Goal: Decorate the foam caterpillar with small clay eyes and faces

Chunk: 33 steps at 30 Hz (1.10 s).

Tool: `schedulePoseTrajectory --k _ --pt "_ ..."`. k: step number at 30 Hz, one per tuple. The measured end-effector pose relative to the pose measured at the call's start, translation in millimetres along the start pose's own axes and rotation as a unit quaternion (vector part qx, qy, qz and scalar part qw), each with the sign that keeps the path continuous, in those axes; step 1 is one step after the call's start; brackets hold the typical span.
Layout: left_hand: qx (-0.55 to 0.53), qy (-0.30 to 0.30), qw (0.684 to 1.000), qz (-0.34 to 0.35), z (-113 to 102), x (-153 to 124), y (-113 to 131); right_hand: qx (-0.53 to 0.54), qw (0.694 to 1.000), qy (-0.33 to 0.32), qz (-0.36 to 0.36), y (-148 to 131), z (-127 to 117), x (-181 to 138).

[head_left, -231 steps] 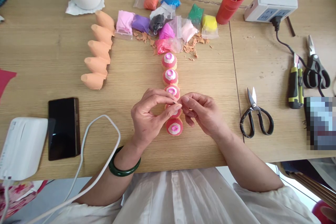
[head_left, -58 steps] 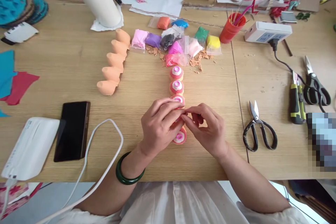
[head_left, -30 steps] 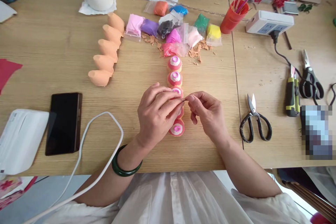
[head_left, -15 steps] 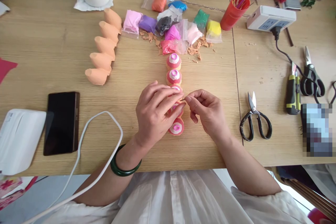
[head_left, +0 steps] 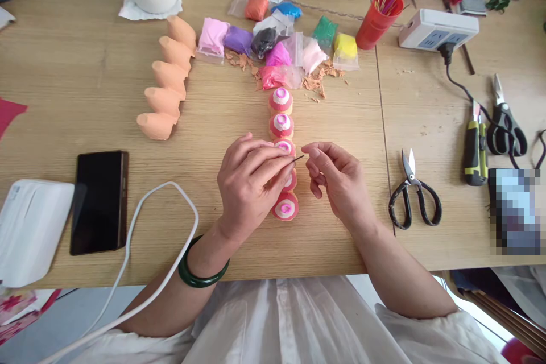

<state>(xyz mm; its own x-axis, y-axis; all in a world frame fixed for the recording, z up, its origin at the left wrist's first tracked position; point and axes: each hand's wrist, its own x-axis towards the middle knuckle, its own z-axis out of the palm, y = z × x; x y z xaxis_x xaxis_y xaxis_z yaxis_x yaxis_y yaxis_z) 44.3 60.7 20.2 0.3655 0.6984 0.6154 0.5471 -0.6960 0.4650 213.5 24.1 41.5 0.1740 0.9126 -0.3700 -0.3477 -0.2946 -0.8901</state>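
My left hand point(head_left: 253, 182) pinches a thin dark strand point(head_left: 300, 157) between thumb and fingertips; one end sticks out to the right. Just beyond that end is my right hand point(head_left: 335, 173), its thumb and forefinger curled with a gap from the strand and nothing visible in them. Below the hands stands a row of egg-carton cups point(head_left: 281, 125) painted pink, each topped with white and a bright pink ring. My left fingers hide part of the middle cups.
An unpainted orange egg-carton strip point(head_left: 164, 99) lies at left. Bags of coloured clay point(head_left: 279, 54) and orange scraps point(head_left: 315, 82) lie behind the row. Scissors point(head_left: 412, 190) rest at right, a phone point(head_left: 100, 202) and white cable point(head_left: 196, 216) at left, a red cup point(head_left: 377, 25) at back.
The right hand has let go of the dark strand and drawn slightly away. The left thumb has closed against its fingers, now pinching the strand.
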Motion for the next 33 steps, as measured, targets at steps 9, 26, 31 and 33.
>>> schedulePoseTrajectory --k 9,26,31,33 --pt "-0.011 0.015 1.0 -0.014 0.0 -1.0 0.0 0.025 0.999 -0.03 0.013 9.7 -0.1 1.2" --pt "0.002 -0.022 1.0 0.003 0.9 -0.1 4.3 -0.185 0.965 -0.008 -0.188 10.9 -1.5 -0.7" --pt "-0.023 -0.025 0.999 -0.028 0.7 0.5 5.1 -0.274 0.92 -0.022 -0.28 16.5 -5.5 -0.8" --pt "-0.041 -0.024 0.998 -0.042 1.2 0.9 5.2 -0.293 0.911 -0.024 -0.291 17.6 -6.6 -0.9"
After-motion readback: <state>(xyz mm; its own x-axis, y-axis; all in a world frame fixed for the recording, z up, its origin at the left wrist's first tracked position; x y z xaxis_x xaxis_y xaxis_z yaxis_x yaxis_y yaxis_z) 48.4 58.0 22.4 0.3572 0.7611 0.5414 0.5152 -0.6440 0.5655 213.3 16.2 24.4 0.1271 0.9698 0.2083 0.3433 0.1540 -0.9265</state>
